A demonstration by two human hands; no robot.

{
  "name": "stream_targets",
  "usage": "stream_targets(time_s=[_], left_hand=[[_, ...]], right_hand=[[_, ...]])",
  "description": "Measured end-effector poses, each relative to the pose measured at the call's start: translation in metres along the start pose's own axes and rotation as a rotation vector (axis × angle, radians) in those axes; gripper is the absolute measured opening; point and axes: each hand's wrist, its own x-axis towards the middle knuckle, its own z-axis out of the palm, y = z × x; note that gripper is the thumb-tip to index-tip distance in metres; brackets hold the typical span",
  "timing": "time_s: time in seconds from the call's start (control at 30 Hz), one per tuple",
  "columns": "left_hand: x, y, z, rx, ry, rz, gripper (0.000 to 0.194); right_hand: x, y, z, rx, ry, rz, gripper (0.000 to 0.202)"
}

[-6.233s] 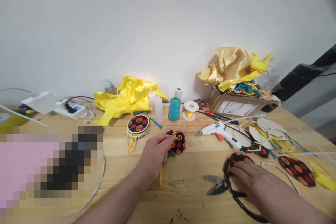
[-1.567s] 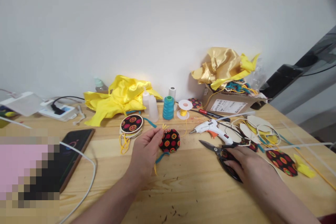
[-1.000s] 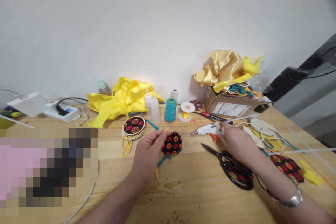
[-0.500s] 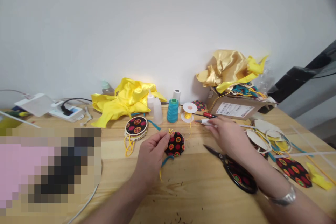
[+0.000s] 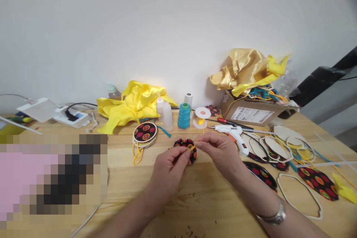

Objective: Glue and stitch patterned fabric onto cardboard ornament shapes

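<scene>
My left hand (image 5: 171, 167) is closed in a pinch on a short yellow cord (image 5: 193, 148), over the table's middle. From the right, my right hand (image 5: 220, 150) pinches the same cord at its other end, fingertips close to those of the left. Just behind and under the fingers lies a black fabric piece (image 5: 182, 143) with red and orange round motifs, partly covered by the left hand. Beyond my right hand a white hot glue gun (image 5: 229, 130) rests on its side, nozzle to the left. Black scissors lie mostly hidden beneath my right forearm, with a handle loop (image 5: 275, 182) showing.
A teal thread cone (image 5: 183, 116), a spool of yellow cord (image 5: 202, 113) and squeeze bottles (image 5: 167, 116) stand at the back. Left of them is a round patterned piece (image 5: 145, 132). A cardboard box (image 5: 251, 113) holds scraps; wooden frames (image 5: 299, 197) lie at right.
My right hand has left the glue gun on the table and moved left and nearer to meet my left hand at the yellow cord. My left hand has shifted slightly right.
</scene>
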Motion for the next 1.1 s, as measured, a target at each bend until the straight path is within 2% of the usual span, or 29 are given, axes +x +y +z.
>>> stream_targets(time_s=[0.07,0.13,0.2,0.27,0.37,0.43,0.5,0.57,0.67,0.8,0.87,0.9,0.93,1.03,1.1], left_hand=[[0.000,0.000,-0.003,0.098,0.166,0.167,0.020],[0.000,0.002,-0.006,0.165,0.314,0.243,0.020],[0.000,0.004,-0.007,0.103,0.282,0.121,0.022],[0.000,0.004,-0.006,-0.073,0.094,-0.143,0.038],[0.003,0.000,-0.002,-0.406,-0.203,-0.527,0.048],[0.005,-0.004,0.000,-0.636,-0.286,-0.642,0.042],[0.007,-0.008,0.001,-0.801,-0.279,-0.655,0.032],[0.008,-0.011,0.001,-0.850,-0.235,-0.638,0.023],[0.010,-0.014,0.000,-0.816,-0.149,-0.590,0.013],[0.012,-0.018,-0.002,-0.802,-0.076,-0.491,0.010],[0.012,-0.018,-0.002,-0.789,-0.055,-0.449,0.010],[0.012,-0.017,-0.002,-0.778,-0.050,-0.432,0.010],[0.012,-0.016,-0.002,-0.763,-0.047,-0.413,0.011],[0.011,-0.011,-0.001,-0.679,-0.062,-0.337,0.015],[0.009,-0.007,0.000,-0.597,-0.088,-0.294,0.017]], right_hand=[[0.001,-0.001,-0.006,-0.051,0.109,-0.069,0.011],[0.001,-0.002,-0.010,-0.077,0.241,-0.150,0.008],[-0.001,-0.002,-0.012,-0.120,0.326,-0.256,0.005],[-0.004,-0.002,-0.011,-0.211,0.336,-0.384,0.004],[-0.013,-0.001,-0.006,-0.396,0.234,-0.637,0.008],[-0.019,0.001,-0.002,-0.519,0.079,-0.840,0.011],[-0.024,0.004,0.003,-0.662,-0.120,-1.011,0.015],[-0.027,0.008,0.008,-0.807,-0.279,-1.108,0.019],[-0.030,0.013,0.016,-0.924,-0.366,-1.153,0.023],[-0.032,0.016,0.019,-0.946,-0.443,-1.124,0.023],[-0.032,0.014,0.017,-0.802,-0.477,-1.049,0.027],[-0.032,0.013,0.016,-0.689,-0.464,-0.965,0.030],[-0.031,0.012,0.014,-0.566,-0.410,-0.842,0.033],[-0.022,0.011,0.009,-0.242,-0.128,-0.344,0.036],[-0.013,0.013,0.005,-0.038,-0.016,-0.057,0.035]])
